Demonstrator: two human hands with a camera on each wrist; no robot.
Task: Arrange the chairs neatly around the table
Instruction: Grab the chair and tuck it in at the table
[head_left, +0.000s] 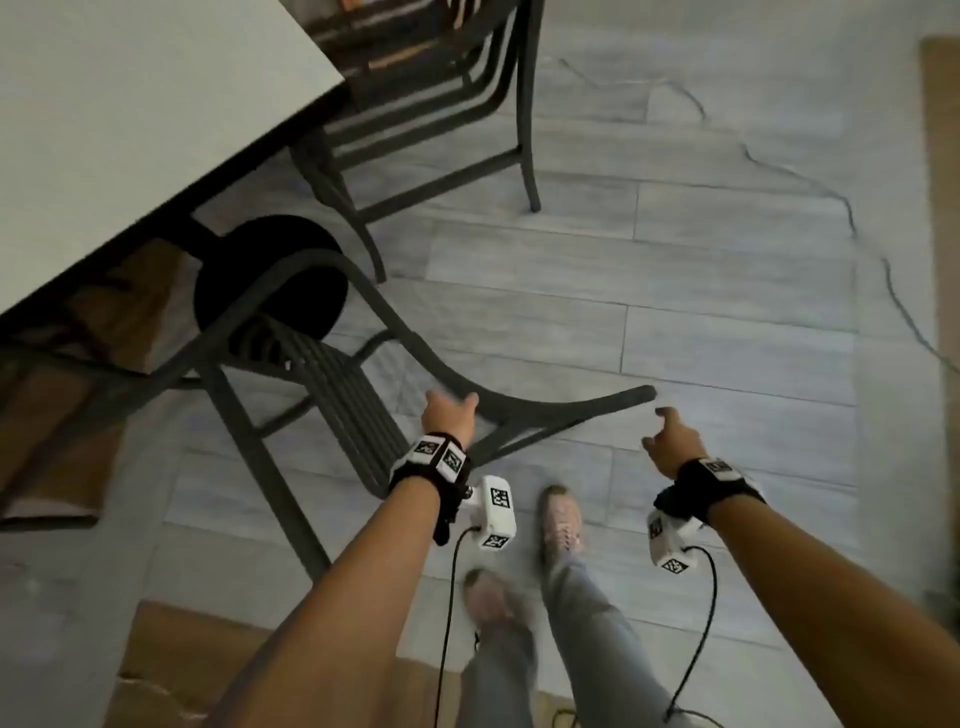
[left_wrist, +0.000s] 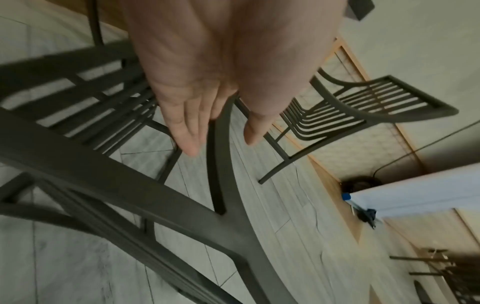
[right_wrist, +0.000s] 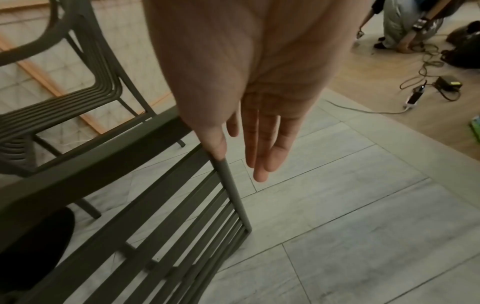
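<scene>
A dark metal slatted chair stands at the corner of the white table, its curved top rail turned toward me. My left hand is at that rail, and in the left wrist view the chair passes between the straight fingers and thumb of the left hand. My right hand hovers just off the rail's right end, holding nothing. In the right wrist view the right hand has straight fingers, with its thumb at the edge of the chair.
A second dark chair sits pushed against the table's far side. The table's black round base is under the top. A thin cable crosses the grey floor. My feet are behind the chair. Another person and a power strip are farther off.
</scene>
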